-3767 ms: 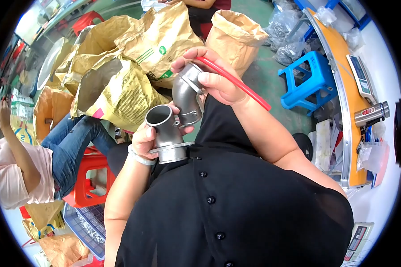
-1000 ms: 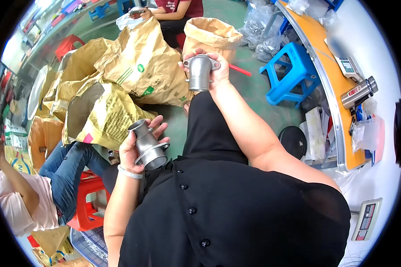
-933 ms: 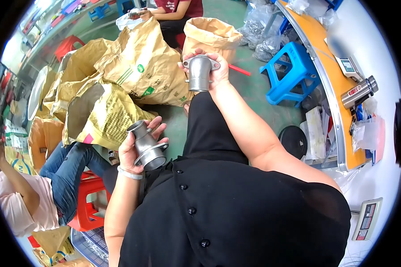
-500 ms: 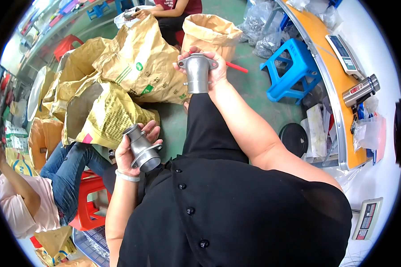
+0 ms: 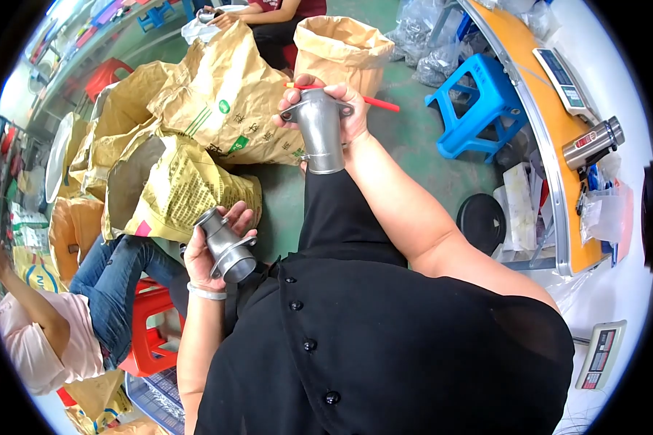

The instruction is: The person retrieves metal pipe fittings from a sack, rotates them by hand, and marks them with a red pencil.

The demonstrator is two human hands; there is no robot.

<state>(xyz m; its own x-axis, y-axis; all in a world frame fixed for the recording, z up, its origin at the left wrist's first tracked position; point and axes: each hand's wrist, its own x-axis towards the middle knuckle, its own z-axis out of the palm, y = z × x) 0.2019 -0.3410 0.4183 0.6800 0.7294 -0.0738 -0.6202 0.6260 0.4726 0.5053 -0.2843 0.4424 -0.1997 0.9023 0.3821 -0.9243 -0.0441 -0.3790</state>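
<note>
My left hand (image 5: 209, 255) is closed around a grey metal pipe fitting (image 5: 228, 250) with a flange near its lower end. The fitting lies tilted across the palm. Farther forward, my right hand (image 5: 352, 109) grips a second grey flanged pipe fitting (image 5: 321, 134) by its flanged end, with the tube end toward me. A slim red stick like a pen or pencil (image 5: 382, 105) is also in the right hand, passing behind the flange; its orange tip pokes out on the left. The fingers behind the flange are partly hidden.
Large yellow-brown paper sacks (image 5: 228, 101) stand ahead to the left, beside an open brown sack (image 5: 341, 54). A blue stool (image 5: 479, 109) and a workbench (image 5: 551, 145) with scale and thermos are on the right. Co-workers sit at the left and far ahead.
The fitting in my right hand has tipped so more of its tube shows, its end lower. The red stick's orange tip now shows on the left. My left hand has shifted slightly left.
</note>
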